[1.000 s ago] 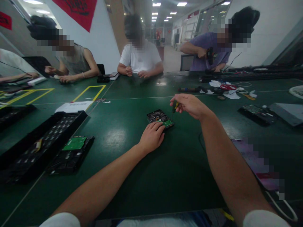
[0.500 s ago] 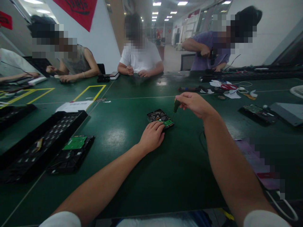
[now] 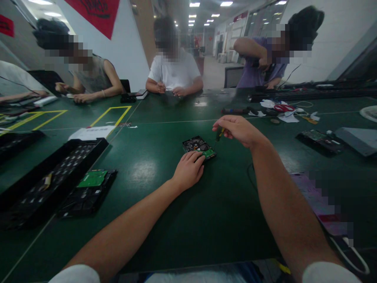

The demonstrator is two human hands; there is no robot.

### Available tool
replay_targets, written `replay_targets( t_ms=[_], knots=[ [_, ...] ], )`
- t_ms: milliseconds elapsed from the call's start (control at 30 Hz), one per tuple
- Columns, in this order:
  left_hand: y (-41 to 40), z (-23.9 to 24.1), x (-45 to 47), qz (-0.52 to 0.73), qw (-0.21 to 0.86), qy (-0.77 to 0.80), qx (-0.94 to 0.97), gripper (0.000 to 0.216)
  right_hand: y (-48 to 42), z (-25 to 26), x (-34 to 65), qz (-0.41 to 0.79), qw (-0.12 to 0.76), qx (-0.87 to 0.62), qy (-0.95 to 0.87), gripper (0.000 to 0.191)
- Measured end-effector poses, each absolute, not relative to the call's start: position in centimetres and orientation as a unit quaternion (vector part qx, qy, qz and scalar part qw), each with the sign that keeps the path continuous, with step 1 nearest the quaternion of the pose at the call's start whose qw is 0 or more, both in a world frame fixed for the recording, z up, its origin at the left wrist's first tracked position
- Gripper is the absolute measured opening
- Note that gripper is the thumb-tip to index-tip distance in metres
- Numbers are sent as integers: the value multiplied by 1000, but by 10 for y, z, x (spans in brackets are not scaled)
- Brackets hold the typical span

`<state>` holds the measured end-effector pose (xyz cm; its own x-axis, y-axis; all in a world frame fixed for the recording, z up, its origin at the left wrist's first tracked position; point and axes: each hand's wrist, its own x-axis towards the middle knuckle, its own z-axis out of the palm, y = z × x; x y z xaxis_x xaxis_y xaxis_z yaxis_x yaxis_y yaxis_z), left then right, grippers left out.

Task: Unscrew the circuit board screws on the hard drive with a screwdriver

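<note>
A hard drive [image 3: 193, 144] lies on the green table with its circuit board side up. Across its near edge my left hand [image 3: 190, 168] is closed, fingers bent over the board and the thumb along the side, so part of the drive is hidden. My right hand [image 3: 235, 129] is at the drive's right corner, pinching the dark handle of a screwdriver [image 3: 218, 137] with some yellow on it. The thin shaft points down to the drive's right edge; its tip is too small to make out.
To the left lie another hard drive [image 3: 93, 190] and a long black tray [image 3: 63, 167]. On the right are a third drive [image 3: 319, 141], a grey box [image 3: 357, 139] and a purple sheet [image 3: 309, 192]. Scissors [image 3: 284, 107] lie farther back. Several people sit across the table.
My right fingers have shifted on the screwdriver's handle, the index finger now reaching farther left over its top. My left hand and the hard drive have stayed in place.
</note>
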<state>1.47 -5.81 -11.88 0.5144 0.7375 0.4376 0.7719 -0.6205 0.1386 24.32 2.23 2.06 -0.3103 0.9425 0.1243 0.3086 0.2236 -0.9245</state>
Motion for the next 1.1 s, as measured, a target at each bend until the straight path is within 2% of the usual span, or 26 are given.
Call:
replay_targets(
  t_ms=[600, 867, 967, 1100],
  knots=[
    [-58, -119, 15, -253, 40, -431, -865, 34, 24, 18, 243, 450, 387, -453, -666, 16],
    [-58, -119, 16, -258, 24, -443, -858, 34, 21, 21, 240, 524, 400, -453, -600, 17],
    [-58, -119, 16, -251, 32, -444, -860, 39, 20, 21, 242, 498, 392, -465, -619, 16],
    [-58, -118, 17, -245, 33, -442, -862, 39, 23, 18, 245, 443, 399, -481, -643, 25]
  ],
)
